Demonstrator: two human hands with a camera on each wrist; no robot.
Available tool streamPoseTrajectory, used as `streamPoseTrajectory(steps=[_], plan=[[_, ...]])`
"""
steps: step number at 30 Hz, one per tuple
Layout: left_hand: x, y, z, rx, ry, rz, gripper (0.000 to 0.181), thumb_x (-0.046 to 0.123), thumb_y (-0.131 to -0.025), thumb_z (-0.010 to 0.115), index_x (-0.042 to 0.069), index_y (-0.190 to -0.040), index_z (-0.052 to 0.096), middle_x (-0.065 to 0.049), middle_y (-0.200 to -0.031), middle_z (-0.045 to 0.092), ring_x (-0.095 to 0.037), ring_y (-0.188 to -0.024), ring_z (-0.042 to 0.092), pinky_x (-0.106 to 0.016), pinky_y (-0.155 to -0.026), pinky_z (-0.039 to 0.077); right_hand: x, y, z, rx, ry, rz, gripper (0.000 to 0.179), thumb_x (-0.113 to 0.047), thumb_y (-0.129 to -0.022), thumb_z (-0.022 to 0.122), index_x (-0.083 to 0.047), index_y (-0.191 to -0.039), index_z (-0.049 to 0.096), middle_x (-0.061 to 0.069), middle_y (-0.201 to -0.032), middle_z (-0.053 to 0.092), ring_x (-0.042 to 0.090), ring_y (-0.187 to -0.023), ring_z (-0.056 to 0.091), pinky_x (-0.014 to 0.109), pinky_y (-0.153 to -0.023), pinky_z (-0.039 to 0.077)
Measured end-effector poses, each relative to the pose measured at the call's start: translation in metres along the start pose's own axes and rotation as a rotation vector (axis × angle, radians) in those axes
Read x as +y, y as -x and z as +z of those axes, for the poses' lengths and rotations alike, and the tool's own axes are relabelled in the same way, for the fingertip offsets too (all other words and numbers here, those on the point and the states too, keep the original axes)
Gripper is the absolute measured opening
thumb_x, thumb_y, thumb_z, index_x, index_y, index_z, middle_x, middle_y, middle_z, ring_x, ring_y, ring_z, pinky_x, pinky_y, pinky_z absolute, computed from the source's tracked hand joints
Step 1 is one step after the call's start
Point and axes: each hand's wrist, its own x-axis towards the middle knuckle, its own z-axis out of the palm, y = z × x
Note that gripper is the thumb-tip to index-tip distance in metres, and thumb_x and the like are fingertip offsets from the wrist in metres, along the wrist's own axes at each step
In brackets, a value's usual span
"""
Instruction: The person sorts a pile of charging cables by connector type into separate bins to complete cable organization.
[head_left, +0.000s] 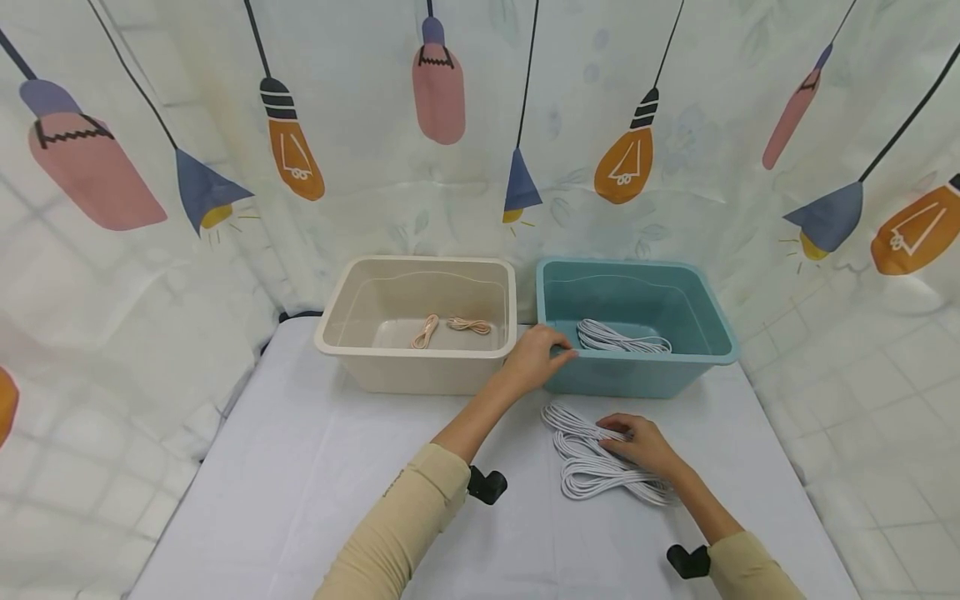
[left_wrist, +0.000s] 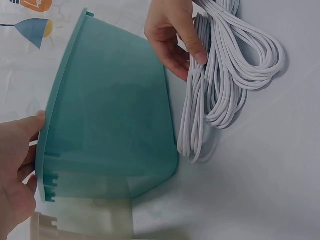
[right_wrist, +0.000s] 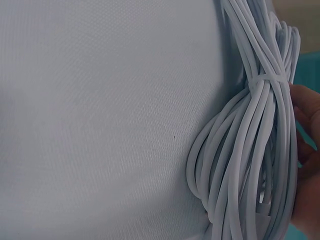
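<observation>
My left hand [head_left: 534, 358] is at the near left corner of the teal bin [head_left: 637, 379], its fingertips by the rim and nothing visible between them. In the left wrist view, the left hand [left_wrist: 17, 170] sits beside that rim. A white cable bundle [head_left: 618, 337] lies inside the teal bin. On the table in front, my right hand [head_left: 641, 446] pinches one of several tied white cable bundles [head_left: 592, 479]. The left wrist view shows the thumb of the right hand [left_wrist: 172, 30] on the bundle's tie. Coiled strands [right_wrist: 260, 135] partly hide its fingers in the right wrist view.
A beige bin [head_left: 412, 375] stands left of the teal one and holds two small tan cable bundles [head_left: 425, 332]. A white cloth covers the table [head_left: 300, 483]. Behind the bins hangs a curtain [head_left: 360, 167] printed with lamps and bulbs.
</observation>
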Motion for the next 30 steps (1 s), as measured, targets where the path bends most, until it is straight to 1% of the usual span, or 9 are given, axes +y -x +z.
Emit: streamPoseTrajectory(steps=[4, 6, 12, 17, 24, 30], plan=[[0.001, 0.000, -0.001, -0.007, 0.006, -0.009, 0.022, 0.024, -0.105, 0.069, 0.008, -0.112, 0.081, -0.006, -0.109, 0.078, -0.024, -0.111, 0.066, -0.035, -0.098, 0.055, 0.001, -0.001, 0.000, 0.003, -0.010, 0.028, 0.027, -0.014, -0.095, 0.079, -0.002, -0.119, 0.076, 0.016, -0.119, 0.076, 0.041, -0.114, 0.071, 0.054, -0.096, 0.057], [0.002, 0.000, -0.001, -0.010, 0.008, -0.010, 0.022, 0.025, -0.105, 0.069, 0.008, -0.112, 0.081, -0.006, -0.109, 0.078, -0.024, -0.111, 0.066, -0.035, -0.098, 0.055, 0.001, -0.001, 0.000, 0.002, -0.008, 0.025, 0.026, -0.013, -0.095, 0.078, -0.001, -0.118, 0.076, 0.017, -0.117, 0.076, 0.042, -0.114, 0.071, 0.055, -0.095, 0.058], [0.002, 0.001, -0.001, 0.003, 0.006, -0.002, 0.021, 0.024, -0.105, 0.070, 0.007, -0.110, 0.081, -0.007, -0.108, 0.078, -0.024, -0.110, 0.067, -0.036, -0.098, 0.055, -0.002, 0.002, -0.008, 0.023, 0.007, 0.026, 0.023, -0.013, -0.094, 0.078, -0.003, -0.115, 0.077, 0.014, -0.113, 0.077, 0.039, -0.108, 0.071, 0.051, -0.091, 0.058], [0.002, 0.001, -0.002, 0.011, 0.008, -0.001, 0.021, 0.024, -0.104, 0.070, 0.007, -0.110, 0.081, -0.007, -0.107, 0.078, -0.024, -0.109, 0.067, -0.036, -0.097, 0.055, -0.001, 0.006, -0.016, 0.031, 0.030, 0.001, 0.021, -0.011, -0.094, 0.079, -0.004, -0.113, 0.078, 0.011, -0.111, 0.077, 0.034, -0.104, 0.070, 0.046, -0.088, 0.058], [0.001, 0.001, -0.001, 0.014, 0.005, 0.001, 0.021, 0.024, -0.104, 0.070, 0.008, -0.110, 0.081, -0.006, -0.107, 0.078, -0.024, -0.108, 0.067, -0.035, -0.097, 0.055, -0.002, 0.010, -0.028, 0.046, 0.042, -0.033, 0.020, -0.012, -0.094, 0.080, -0.007, -0.113, 0.079, 0.008, -0.110, 0.078, 0.030, -0.101, 0.069, 0.039, -0.085, 0.058], [0.001, 0.000, 0.000, 0.013, 0.004, 0.005, 0.020, 0.024, -0.104, 0.071, 0.007, -0.109, 0.081, -0.006, -0.107, 0.078, -0.024, -0.109, 0.067, -0.035, -0.098, 0.055, -0.010, 0.015, -0.042, 0.058, 0.047, -0.086, 0.018, -0.010, -0.093, 0.079, -0.005, -0.111, 0.079, 0.008, -0.109, 0.078, 0.017, -0.097, 0.067, 0.032, -0.081, 0.059]])
